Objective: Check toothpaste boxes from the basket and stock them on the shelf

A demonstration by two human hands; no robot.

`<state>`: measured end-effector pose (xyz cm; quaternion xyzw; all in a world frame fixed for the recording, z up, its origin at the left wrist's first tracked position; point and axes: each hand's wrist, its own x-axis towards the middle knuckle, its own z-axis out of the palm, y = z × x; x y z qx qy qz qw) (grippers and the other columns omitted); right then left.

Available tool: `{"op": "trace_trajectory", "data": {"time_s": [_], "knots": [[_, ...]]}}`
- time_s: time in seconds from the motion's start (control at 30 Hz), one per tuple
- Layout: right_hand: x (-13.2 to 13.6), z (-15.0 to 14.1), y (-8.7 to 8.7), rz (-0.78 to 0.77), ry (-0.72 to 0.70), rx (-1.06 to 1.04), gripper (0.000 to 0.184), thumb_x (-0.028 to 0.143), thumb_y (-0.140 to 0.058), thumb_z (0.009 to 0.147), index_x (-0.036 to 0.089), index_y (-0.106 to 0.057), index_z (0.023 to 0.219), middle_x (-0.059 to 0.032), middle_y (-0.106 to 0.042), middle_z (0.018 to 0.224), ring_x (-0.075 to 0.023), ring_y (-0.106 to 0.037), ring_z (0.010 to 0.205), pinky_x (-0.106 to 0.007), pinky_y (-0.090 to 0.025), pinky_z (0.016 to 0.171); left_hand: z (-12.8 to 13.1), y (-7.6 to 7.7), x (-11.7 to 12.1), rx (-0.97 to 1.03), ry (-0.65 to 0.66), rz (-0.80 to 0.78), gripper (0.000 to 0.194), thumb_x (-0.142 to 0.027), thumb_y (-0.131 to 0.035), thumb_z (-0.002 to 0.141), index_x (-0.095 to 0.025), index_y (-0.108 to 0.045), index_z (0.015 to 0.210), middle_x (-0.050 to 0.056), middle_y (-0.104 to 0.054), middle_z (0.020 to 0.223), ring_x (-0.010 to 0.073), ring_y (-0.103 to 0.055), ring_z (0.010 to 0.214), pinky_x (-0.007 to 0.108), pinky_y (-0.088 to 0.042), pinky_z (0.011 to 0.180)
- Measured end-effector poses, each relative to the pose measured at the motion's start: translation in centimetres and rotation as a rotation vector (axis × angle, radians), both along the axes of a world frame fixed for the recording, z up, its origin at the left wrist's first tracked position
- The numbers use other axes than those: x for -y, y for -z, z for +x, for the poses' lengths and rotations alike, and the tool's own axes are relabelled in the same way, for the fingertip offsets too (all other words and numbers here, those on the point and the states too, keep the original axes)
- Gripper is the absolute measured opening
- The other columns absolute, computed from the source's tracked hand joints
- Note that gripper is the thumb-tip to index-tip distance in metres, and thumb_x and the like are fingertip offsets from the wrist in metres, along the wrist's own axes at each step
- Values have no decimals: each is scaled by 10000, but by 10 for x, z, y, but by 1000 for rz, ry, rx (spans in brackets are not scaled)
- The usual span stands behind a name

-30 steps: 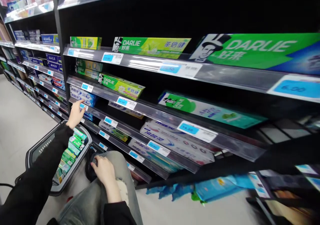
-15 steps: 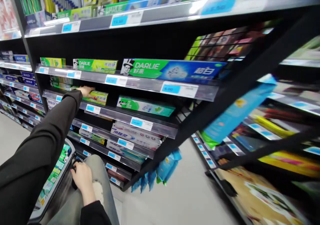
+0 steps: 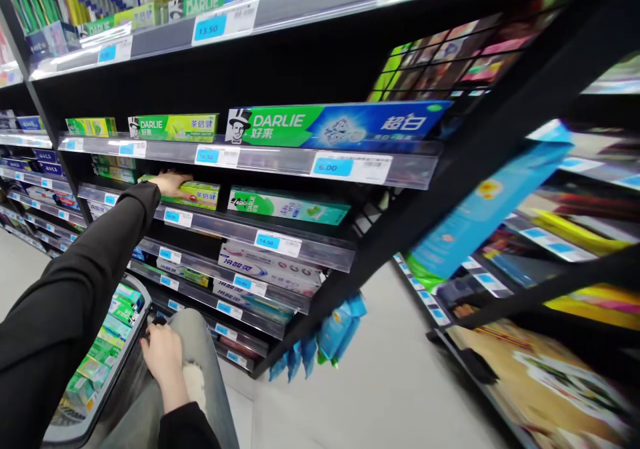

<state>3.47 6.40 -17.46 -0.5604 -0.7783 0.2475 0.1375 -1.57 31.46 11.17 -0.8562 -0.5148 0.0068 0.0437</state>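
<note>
On a middle shelf, my left hand (image 3: 173, 184) reaches out with its fingers closed over a green and yellow toothpaste box (image 3: 203, 194), which lies on the shelf. The fingers partly cover the box. To its right lies a green and white toothpaste box (image 3: 290, 206). Low down beside my knee (image 3: 193, 329), my right hand (image 3: 163, 352) is curled over something dark that I cannot make out. Left of it stands a grey-rimmed basket (image 3: 143, 289) holding several green toothpaste boxes (image 3: 103, 349), partly hidden by my left sleeve.
Above my left hand, a shelf edge (image 3: 250, 159) carries price tags and more toothpaste boxes, including a long blue and green box (image 3: 340, 126). Blue packets (image 3: 340, 329) hang on the shelf's end. Across the pale floor (image 3: 380, 382) stands another rack with a blue bag (image 3: 490, 196).
The view has shifted slightly, so the shelves sit a little further left. My left hand stays on the same toothpaste box, and my right hand has hardly moved.
</note>
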Motion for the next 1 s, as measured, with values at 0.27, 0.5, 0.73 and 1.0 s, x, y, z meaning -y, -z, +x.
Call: {"op": "trace_trajectory", "data": {"time_s": [0.27,0.5,0.73,1.0], "knots": [[-2,-6,-1,15,3,-7,215,269,-557,858,168,-718,960,-113,-742,972,-280,-660,1007,-358,-486,851,122,1,16,42,231,-106,752,-460,-629,823,-142,-396,1463,135,-450,1500,293,-453,1335,295,-360,1070],[-2,2,2,26,32,-28,202,257,-550,862,175,-716,944,-101,-743,973,-263,-660,1011,-336,-472,868,146,3,11,47,340,-221,680,-368,-616,815,-182,-417,1438,96,-581,1384,242,-578,1195,273,-439,983],[-2,-1,-3,10,1,-37,231,268,-554,860,139,-717,959,-131,-736,986,-289,-658,1004,-358,-471,858,122,-5,27,39,337,-268,830,-454,-684,713,-250,-387,1459,55,-461,1503,248,-458,1338,294,-346,1096],[-3,-1,-4,-13,-1,-20,244,281,-556,859,148,-722,978,-135,-740,988,-296,-658,1013,-360,-475,843,20,-26,-1,1,59,-253,784,-429,-584,745,-164,-399,1459,101,-518,1452,229,-504,1298,254,-397,1031]]}}
